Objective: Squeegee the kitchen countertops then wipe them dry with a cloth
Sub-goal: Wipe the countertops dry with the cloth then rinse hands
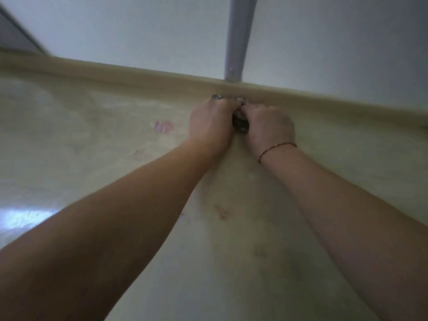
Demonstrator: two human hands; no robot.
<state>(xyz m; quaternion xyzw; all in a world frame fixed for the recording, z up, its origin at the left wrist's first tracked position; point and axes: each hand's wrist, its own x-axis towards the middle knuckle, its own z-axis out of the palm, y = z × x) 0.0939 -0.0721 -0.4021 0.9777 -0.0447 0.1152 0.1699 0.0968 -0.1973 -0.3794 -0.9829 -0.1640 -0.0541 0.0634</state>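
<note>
Beige, smooth table point(231, 228), blurred. My left hand point(209, 126) and right hand point(269, 128) curl their fingers around a dark object point(240, 122) by the back rim, mostly hidden; maybe the squeegee.

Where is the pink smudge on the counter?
In the head view, the pink smudge is on the beige countertop, just left of the left hand, not far from the back edge.
</note>
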